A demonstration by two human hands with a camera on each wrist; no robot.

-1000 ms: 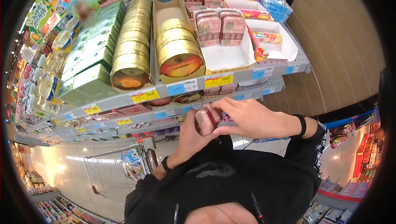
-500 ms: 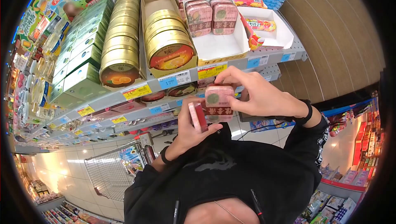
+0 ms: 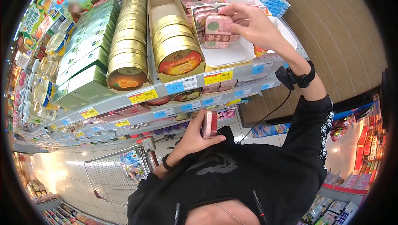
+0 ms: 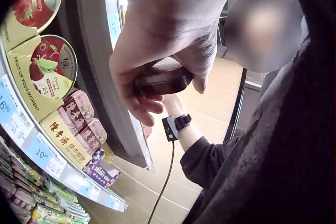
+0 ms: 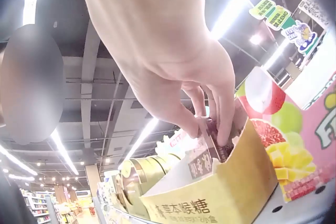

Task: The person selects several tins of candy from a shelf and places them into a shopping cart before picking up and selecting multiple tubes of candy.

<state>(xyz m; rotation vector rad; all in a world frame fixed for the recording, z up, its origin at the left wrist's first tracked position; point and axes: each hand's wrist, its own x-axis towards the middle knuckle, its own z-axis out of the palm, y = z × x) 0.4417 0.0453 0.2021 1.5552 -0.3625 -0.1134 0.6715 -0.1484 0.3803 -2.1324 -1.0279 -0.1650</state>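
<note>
In the head view my right hand [image 3: 255,26] pinches a small pink candy tin [image 3: 217,31] with a green oval and a dark red band. It holds the tin over the open white display box [image 3: 228,56], in front of similar pink tins. In the right wrist view the fingers reach inside the box's yellow front wall [image 5: 220,198]. My left hand [image 3: 194,133] grips another pink candy tin [image 3: 210,124] on edge, low before the chest. That tin appears as a dark edge in the left wrist view, partly hidden by the fingers.
Left of the display box stand gold round tins [image 3: 177,55] in a carton and green boxes [image 3: 85,85]. Price tags line the grey shelf edge [image 3: 182,86], with lower shelves beneath. A shopping cart [image 3: 112,175] stands at the lower left. A cable [image 3: 269,115] hangs from the right wrist.
Both hands were together around the pink tins. The right hand then drew one tin away and carried it up to the display box. The left hand has kept the other near the chest.
</note>
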